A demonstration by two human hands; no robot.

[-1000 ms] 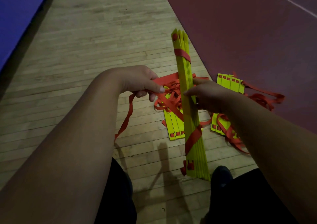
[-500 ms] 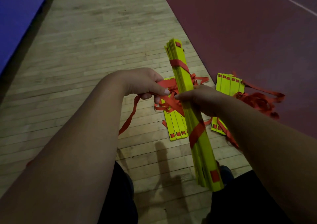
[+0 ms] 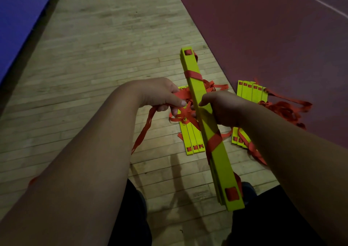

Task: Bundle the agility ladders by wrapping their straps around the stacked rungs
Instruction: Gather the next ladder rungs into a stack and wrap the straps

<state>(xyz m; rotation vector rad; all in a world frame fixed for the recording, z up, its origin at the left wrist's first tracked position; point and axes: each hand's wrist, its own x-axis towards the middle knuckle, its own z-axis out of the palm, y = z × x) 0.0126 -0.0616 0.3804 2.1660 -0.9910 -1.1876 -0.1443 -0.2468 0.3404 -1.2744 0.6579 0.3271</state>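
Note:
A stack of yellow rungs [image 3: 218, 155] is held above the floor, running from near my knees away from me, its broad face up. Red strap wraps cross it near the far end and below the middle. My right hand [image 3: 222, 108] grips the stack at its middle. My left hand [image 3: 162, 95] is shut on the loose red strap [image 3: 145, 131], just left of the stack; the strap's tail hangs down to the left.
Two more rung stacks lie on the floor: one [image 3: 192, 138] under my hands on the wood, one [image 3: 250, 95] to the right on the dark red mat, each with tangled red straps [image 3: 282, 110]. A blue mat [image 3: 20, 19] borders the far left. My knees are below.
The held stack has rolled from edge-up to flat face up and its near end has come closer to me. Both hands kept their grips.

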